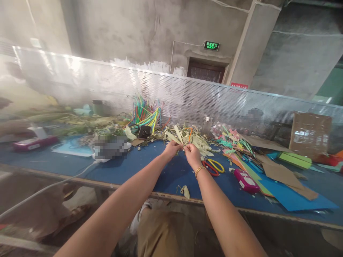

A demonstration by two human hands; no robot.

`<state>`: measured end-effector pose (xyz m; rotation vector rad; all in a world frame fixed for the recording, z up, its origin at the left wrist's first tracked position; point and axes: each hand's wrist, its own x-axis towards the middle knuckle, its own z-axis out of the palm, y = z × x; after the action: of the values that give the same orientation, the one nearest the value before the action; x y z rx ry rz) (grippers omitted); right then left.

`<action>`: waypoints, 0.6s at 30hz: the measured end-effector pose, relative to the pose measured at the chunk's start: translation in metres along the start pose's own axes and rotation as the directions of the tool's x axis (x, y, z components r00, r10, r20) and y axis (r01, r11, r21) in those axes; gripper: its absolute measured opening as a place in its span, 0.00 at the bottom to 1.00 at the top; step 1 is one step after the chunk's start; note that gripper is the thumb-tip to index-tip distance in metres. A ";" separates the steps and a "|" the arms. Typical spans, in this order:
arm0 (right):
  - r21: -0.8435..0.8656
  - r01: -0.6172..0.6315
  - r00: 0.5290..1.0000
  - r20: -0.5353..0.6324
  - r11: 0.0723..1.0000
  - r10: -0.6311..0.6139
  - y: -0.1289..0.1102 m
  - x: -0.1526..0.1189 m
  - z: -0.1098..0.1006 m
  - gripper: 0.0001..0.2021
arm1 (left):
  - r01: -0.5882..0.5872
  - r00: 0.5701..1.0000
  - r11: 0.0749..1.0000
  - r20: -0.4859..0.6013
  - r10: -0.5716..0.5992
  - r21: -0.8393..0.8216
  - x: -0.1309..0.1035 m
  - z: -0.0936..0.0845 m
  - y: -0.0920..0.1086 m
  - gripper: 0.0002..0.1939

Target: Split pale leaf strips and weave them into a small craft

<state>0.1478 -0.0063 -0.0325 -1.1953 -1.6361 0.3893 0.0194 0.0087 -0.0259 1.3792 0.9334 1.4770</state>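
Note:
My left hand (173, 149) and my right hand (192, 156) meet over the table, fingertips pinched close together. Two pale strips (178, 133) fan up from between the fingers, and their lower ends are hidden there. Right behind my right hand rises an orange bent strand (190, 132); I cannot tell whether it is held. Beyond the hands spreads a heap of pale yellow-green strips (201, 143). Near my right wrist lie scissors with one red handle loop (210, 169) and one yellow loop (216, 165), their blades hidden. A small pale scrap (185, 191) rests at the table's front edge.
On the blue table (158, 178), a white power strip (109, 151) trails a cable leftward. Coloured stems (146, 114) stand behind. A magenta box (245, 181), blue sheets (302, 194) and cardboard (281, 171) lie right. A perforated metal screen (174, 92) runs behind; another person sits left, blurred.

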 end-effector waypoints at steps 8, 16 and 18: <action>-0.446 0.069 0.997 0.051 0.892 -0.051 -0.012 -0.008 -0.006 0.11 | 0.049 0.995 0.999 0.089 -0.050 0.019 -0.002 -0.001 0.002 0.16; -0.511 0.120 0.992 0.103 0.851 -0.078 -0.022 -0.009 -0.006 0.15 | 0.048 0.997 0.996 -0.067 -0.043 0.075 -0.001 -0.002 -0.003 0.17; -0.505 0.131 0.990 0.118 0.853 -0.082 -0.023 -0.009 -0.005 0.15 | 0.049 0.995 0.998 -0.095 -0.045 0.040 -0.002 -0.001 -0.001 0.17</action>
<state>0.1401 -0.0253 -0.0186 -1.4818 -1.9488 -0.0792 0.0188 0.0072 -0.0279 1.3189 1.0547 1.5047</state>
